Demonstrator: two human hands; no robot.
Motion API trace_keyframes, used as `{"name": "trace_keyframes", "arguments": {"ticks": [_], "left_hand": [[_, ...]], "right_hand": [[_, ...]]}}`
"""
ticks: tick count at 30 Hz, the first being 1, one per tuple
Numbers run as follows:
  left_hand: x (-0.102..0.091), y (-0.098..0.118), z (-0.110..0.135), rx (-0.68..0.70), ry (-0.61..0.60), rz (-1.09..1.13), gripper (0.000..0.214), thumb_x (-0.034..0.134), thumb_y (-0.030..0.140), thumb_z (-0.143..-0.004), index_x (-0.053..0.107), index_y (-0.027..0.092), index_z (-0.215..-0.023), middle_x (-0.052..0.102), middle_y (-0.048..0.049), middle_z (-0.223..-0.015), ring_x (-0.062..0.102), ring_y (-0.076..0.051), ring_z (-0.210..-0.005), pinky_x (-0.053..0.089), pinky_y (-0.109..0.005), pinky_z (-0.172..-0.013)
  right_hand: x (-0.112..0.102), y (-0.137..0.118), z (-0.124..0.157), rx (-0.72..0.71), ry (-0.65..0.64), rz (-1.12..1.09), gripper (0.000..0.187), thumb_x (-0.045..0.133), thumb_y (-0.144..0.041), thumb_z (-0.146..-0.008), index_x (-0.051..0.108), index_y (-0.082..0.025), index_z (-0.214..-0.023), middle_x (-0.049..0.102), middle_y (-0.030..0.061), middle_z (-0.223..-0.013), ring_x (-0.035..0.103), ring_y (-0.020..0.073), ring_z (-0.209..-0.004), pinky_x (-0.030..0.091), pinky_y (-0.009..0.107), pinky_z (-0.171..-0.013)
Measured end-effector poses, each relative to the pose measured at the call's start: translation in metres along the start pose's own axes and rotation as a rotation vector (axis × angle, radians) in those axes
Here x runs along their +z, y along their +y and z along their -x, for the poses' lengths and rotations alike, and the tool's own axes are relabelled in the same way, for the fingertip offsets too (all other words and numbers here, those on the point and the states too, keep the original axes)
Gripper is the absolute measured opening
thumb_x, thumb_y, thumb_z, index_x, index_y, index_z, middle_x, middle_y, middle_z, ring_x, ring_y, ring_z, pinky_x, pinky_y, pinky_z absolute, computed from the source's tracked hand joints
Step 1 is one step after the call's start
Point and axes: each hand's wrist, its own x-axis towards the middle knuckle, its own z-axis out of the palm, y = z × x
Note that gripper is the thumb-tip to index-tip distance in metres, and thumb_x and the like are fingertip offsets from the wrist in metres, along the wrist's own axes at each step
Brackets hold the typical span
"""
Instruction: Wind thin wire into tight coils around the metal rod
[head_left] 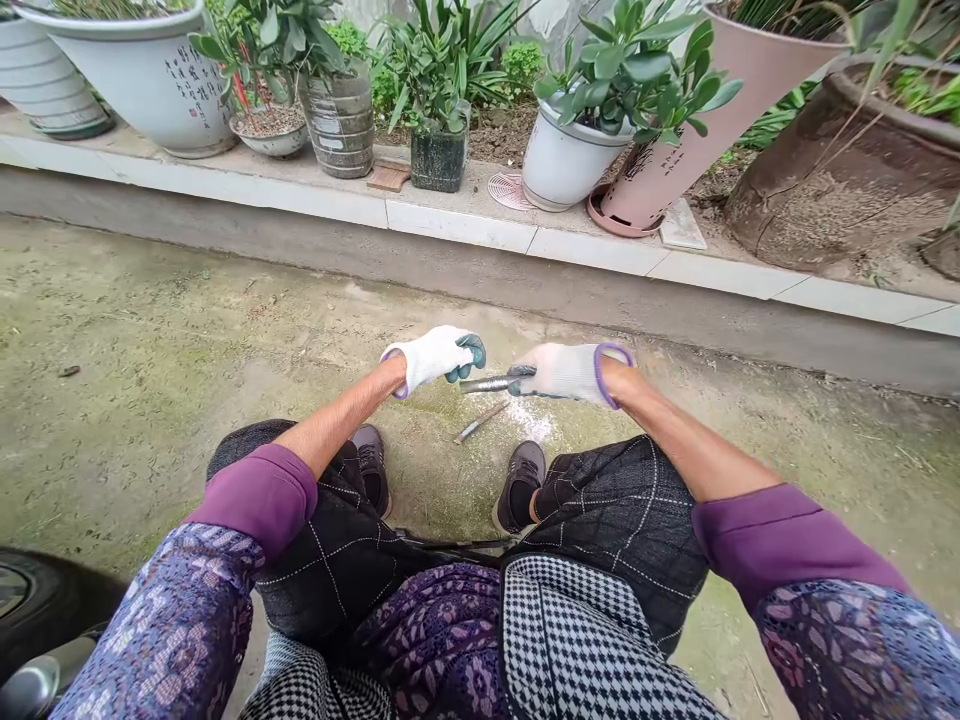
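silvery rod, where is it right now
Near the centre of the head view, the silvery rod is in the gloved right hand, its free end pointing left, just below the gloved left hand.

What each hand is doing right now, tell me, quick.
Left hand: fingers curled; cannot tell whether it holds anything.
Right hand: closed, holding a shiny rod.

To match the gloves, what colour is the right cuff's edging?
Purple edging, best in head view.
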Motion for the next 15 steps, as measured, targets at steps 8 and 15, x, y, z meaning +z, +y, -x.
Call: {"name": "trace_keyframes", "arguments": {"ticks": [8, 15], "left_hand": [[0.007, 0.006, -0.006, 0.017, 0.049, 0.31, 0.017, 0.054, 0.008, -0.083, 0.069, 0.012, -0.091, 0.063, 0.0007, -0.059, 0.059, -0.01, -0.049, 0.05, -0.02, -0.05], [0.003, 0.014, -0.003, 0.031, 0.024, 0.341, 0.017, 0.05, 0.007, -0.085, 0.066, 0.012, -0.086, 0.063, 0.0004, -0.058, 0.059, -0.011, -0.049, 0.05, -0.022, -0.051]], "right_hand": [[-0.02, 0.008, -0.002, 0.129, 0.478, -0.013, 0.018, 0.062, -0.035, -0.092, 0.069, -0.02, -0.097, 0.059, 0.0027, -0.072, 0.048, 0.0137, -0.058, 0.035, 0.028, -0.054], [-0.017, -0.018, 0.027, -0.093, 0.301, -0.848, 0.031, 0.072, -0.044, -0.085, 0.067, -0.016, -0.099, 0.048, -0.0031, -0.064, 0.037, 0.0071, -0.047, 0.034, 0.021, -0.036]]}}
